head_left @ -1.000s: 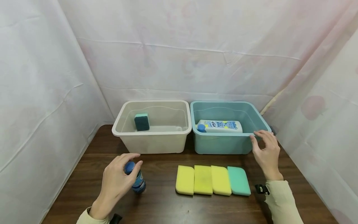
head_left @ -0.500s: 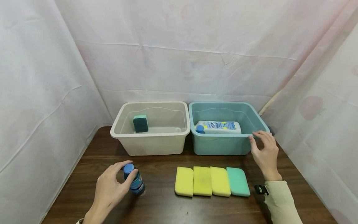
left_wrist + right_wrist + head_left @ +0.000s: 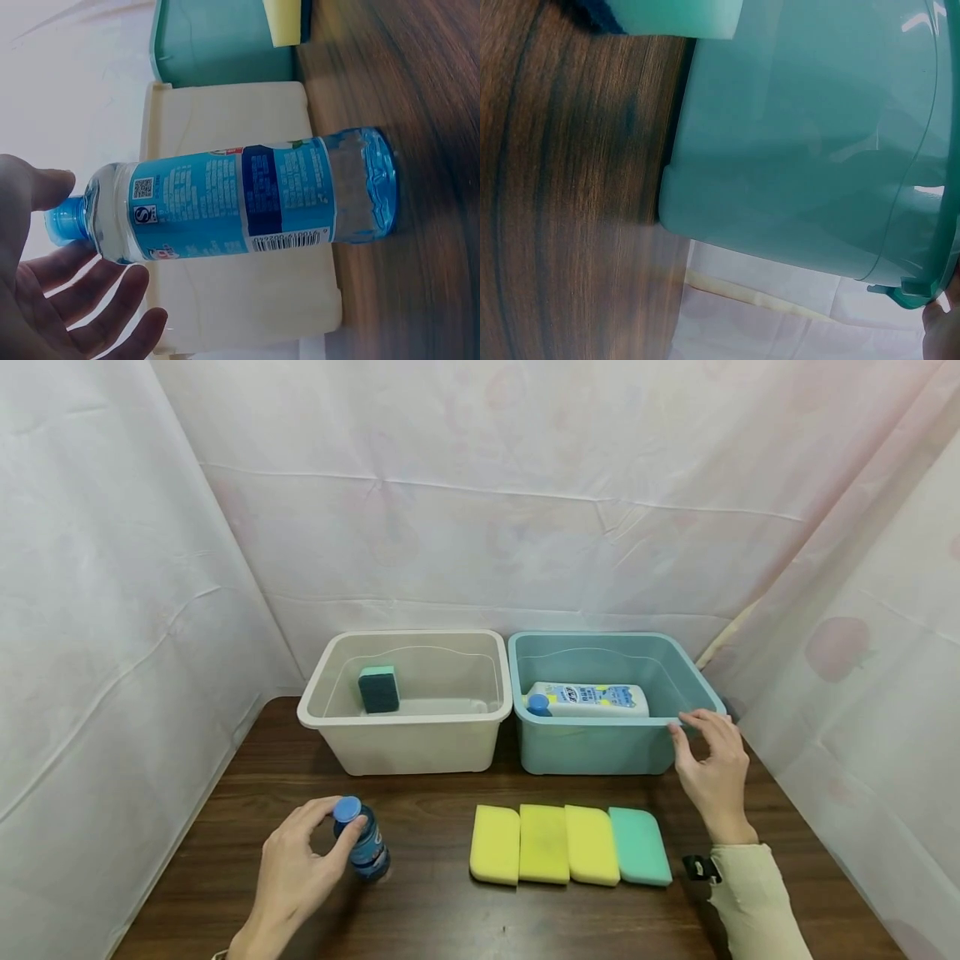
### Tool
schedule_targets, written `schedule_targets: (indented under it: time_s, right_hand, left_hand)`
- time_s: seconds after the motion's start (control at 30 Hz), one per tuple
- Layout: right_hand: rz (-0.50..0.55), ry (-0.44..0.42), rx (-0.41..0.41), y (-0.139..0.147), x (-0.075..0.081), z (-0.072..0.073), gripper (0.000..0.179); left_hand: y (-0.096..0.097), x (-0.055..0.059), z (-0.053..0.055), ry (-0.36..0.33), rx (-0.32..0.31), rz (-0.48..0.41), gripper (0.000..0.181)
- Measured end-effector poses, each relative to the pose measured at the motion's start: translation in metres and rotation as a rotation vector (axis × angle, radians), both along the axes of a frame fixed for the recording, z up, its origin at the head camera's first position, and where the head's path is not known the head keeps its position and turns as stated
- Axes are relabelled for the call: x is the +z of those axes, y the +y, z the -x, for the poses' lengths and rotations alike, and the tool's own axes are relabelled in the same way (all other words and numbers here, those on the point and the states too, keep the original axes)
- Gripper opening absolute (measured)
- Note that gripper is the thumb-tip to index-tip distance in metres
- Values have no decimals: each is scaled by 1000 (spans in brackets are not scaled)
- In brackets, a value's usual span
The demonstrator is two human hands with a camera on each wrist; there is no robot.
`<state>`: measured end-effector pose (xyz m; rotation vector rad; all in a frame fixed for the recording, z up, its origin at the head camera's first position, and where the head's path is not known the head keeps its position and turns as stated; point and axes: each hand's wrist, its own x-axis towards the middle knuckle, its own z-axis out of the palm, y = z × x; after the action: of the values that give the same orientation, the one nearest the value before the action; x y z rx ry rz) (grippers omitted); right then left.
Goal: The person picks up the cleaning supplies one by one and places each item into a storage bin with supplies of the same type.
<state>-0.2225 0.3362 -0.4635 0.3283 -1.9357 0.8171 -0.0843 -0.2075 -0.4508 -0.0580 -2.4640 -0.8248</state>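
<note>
In the head view, my left hand has its thumb and index finger at either side of the cap of a clear blue bottle, pinching it. The bottle stands upright on the table. Its blue cap, label and barcode show in the left wrist view, where the other fingers of the left hand spread loosely below the neck. My right hand is at the front right corner of the blue-green bin, fingers bent loosely with fingertips right at the rim. Only a bit of that hand shows in the right wrist view.
Three yellow sponges and a green sponge lie in a row on the brown wooden table. A white bottle lies in the blue-green bin. The cream bin beside it holds a dark-faced green sponge.
My left hand has moved slightly left and down, and its thumb and index finger have come in onto the bottle's cap. The right hand stays at the bin's rim.
</note>
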Motion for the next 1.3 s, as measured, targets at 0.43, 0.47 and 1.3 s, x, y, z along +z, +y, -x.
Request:
schedule_targets:
  time_s: [0.43, 0.47, 1.3]
  right_hand:
    - [1, 4, 4, 1, -3, 2, 27]
    - [1, 1, 4, 1, -3, 1, 27]
    - [12, -5, 2, 3, -3, 1, 28]
  left_hand:
    - [5, -2, 2, 61, 26, -27, 23]
    - [5, -2, 2, 61, 28, -31, 23]
    - [13, 15, 14, 276, -98, -160, 36]
